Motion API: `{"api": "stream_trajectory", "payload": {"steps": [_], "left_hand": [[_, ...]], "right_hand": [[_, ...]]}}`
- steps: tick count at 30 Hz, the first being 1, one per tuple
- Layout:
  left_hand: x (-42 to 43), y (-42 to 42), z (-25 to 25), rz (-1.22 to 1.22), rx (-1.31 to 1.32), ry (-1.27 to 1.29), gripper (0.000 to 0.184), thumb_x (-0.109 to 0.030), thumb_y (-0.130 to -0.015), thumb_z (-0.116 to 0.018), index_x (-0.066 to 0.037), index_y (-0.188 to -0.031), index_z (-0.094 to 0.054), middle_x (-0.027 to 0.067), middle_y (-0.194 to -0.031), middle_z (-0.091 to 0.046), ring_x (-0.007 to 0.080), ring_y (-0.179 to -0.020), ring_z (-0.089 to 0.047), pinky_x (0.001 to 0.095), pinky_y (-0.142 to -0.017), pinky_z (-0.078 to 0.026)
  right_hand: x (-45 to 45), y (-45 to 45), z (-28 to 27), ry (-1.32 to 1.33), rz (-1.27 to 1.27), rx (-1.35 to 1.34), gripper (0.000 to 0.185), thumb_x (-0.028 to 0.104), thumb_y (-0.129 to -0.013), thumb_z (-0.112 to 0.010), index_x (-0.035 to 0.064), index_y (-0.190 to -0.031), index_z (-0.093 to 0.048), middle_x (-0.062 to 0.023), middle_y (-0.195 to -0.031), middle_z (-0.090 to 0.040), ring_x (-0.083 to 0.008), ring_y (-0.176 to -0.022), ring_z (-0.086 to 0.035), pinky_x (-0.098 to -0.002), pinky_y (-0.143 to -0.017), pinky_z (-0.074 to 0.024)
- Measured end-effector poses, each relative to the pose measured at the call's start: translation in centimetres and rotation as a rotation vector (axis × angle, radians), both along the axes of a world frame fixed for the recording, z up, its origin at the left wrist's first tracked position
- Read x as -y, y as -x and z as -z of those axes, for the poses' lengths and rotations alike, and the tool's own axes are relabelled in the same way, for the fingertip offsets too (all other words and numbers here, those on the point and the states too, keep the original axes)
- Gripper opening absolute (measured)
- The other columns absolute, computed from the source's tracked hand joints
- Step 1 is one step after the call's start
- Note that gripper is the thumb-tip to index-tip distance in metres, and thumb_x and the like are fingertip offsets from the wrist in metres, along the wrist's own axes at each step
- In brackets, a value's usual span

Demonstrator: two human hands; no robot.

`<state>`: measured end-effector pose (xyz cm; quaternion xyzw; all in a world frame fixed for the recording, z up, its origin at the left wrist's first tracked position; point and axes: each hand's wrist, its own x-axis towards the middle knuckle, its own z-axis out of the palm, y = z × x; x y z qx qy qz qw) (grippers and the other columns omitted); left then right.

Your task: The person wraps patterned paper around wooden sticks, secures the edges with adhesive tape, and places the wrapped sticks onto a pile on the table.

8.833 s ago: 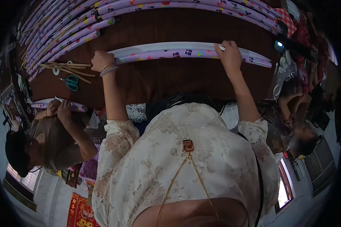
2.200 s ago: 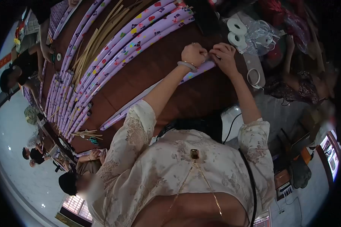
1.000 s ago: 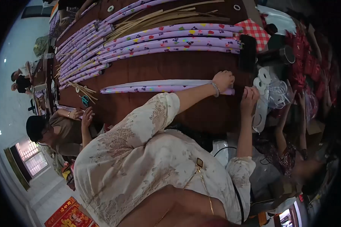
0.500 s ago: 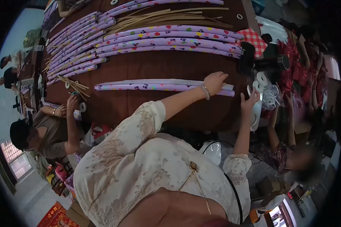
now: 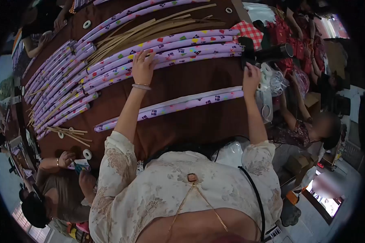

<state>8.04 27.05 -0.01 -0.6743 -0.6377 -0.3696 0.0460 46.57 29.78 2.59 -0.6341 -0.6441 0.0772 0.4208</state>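
Observation:
My left hand [image 5: 143, 69] reaches over a row of long purple patterned rolls [image 5: 182, 54], fingers apart and curved over the lower ones; whether it touches them I cannot tell. My right hand [image 5: 251, 79] is at the table's right side, fingers bent and drawn together beside a black object [image 5: 246, 46]. Anything between those fingertips is too small to make out. Between my forearms lies a single purple roll [image 5: 190, 103] with a pale strip along its upper edge. Its right end is close to my right wrist.
Flat brown strips [image 5: 166, 28] lie among the rolls. White tape rolls [image 5: 87, 154] are scattered about. At right are a red checked cloth [image 5: 249, 34], a dark cylinder [image 5: 285, 50] and clear plastic [image 5: 277, 85]. One co-worker's hand [image 5: 66, 159] is at lower left; another person sits at right.
My left hand has left the single roll's right end and moved left and away to the row of rolls. My right hand has moved away from me and its fingers have drawn together.

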Motion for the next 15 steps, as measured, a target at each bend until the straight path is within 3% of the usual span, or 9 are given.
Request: {"api": "stream_trajectory", "payload": {"steps": [2, 4, 6, 7, 10, 15], "left_hand": [[0.0, 0.6, 0.6, 0.081, -0.081, 0.025, 0.024, -0.014, -0.07, -0.065, -0.013, -0.094, -0.065, 0.0065, -0.098, -0.059, 0.0276, -0.096, -0.054, 0.0378, -0.084, -0.043], [-0.3, 0.4, 1.5, 0.071, -0.008, 0.05, 0.023, -0.015, -0.07, -0.066, -0.013, -0.093, -0.065, 0.0059, -0.096, -0.06, 0.0267, -0.092, -0.055, 0.0372, -0.081, -0.044], [0.2, 0.3, 1.6, 0.06, 0.025, 0.079, 0.023, -0.016, -0.069, -0.067, -0.014, -0.092, -0.066, 0.0043, -0.091, -0.06, 0.0239, -0.084, -0.057, 0.0351, -0.072, -0.046], [0.2, 0.3, 1.5, 0.06, 0.024, 0.088, 0.023, -0.016, -0.069, -0.067, -0.014, -0.092, -0.066, 0.0043, -0.091, -0.06, 0.0239, -0.084, -0.057, 0.0351, -0.072, -0.046], [0.2, 0.1, 1.6, 0.046, 0.057, 0.067, 0.022, -0.017, -0.07, -0.067, -0.014, -0.092, -0.066, 0.0042, -0.09, -0.06, 0.0235, -0.083, -0.057, 0.0345, -0.072, -0.045], [0.3, -0.1, 1.7, 0.018, 0.053, 0.095, 0.021, -0.017, -0.07, -0.067, -0.014, -0.091, -0.066, 0.0039, -0.09, -0.061, 0.0231, -0.082, -0.057, 0.0343, -0.072, -0.045]], "right_hand": [[-1.9, 3.7, 0.8, -0.104, -0.09, 0.283, 0.013, 0.015, -0.081, -0.06, 0.0068, -0.09, -0.063, -0.0094, -0.09, -0.052, -0.0232, -0.072, -0.055, -0.033, -0.063, -0.0449], [-3.5, 8.4, 1.2, 0.07, -0.171, -0.036, 0.02, 0.023, -0.077, -0.065, 0.0081, -0.09, -0.063, -0.0091, -0.09, -0.053, -0.0241, -0.072, -0.054, -0.0338, -0.063, -0.0449], [-4.6, 11.0, 2.3, 0.02, -0.17, -0.004, 0.029, 0.031, -0.072, -0.069, 0.0082, -0.089, -0.062, -0.0087, -0.088, -0.051, -0.0238, -0.075, -0.054, -0.0349, -0.066, -0.0448], [-4.6, 11.7, 2.3, 0.193, -0.114, -0.029, 0.034, 0.036, -0.068, -0.071, 0.0092, -0.088, -0.062, -0.0077, -0.088, -0.049, -0.0237, -0.078, -0.053, -0.0358, -0.069, -0.044], [-4.7, 12.6, 2.2, 0.221, -0.056, 0.045, 0.033, 0.031, -0.07, -0.072, 0.0069, -0.09, -0.061, -0.0103, -0.096, -0.045, -0.0234, -0.089, -0.049, -0.0332, -0.077, -0.0424], [-5.5, 10.9, 3.4, 0.218, -0.132, 0.023, 0.031, 0.03, -0.07, -0.072, 0.0075, -0.089, -0.061, -0.0105, -0.096, -0.043, -0.0231, -0.086, -0.048, -0.0331, -0.079, -0.0417]]}}
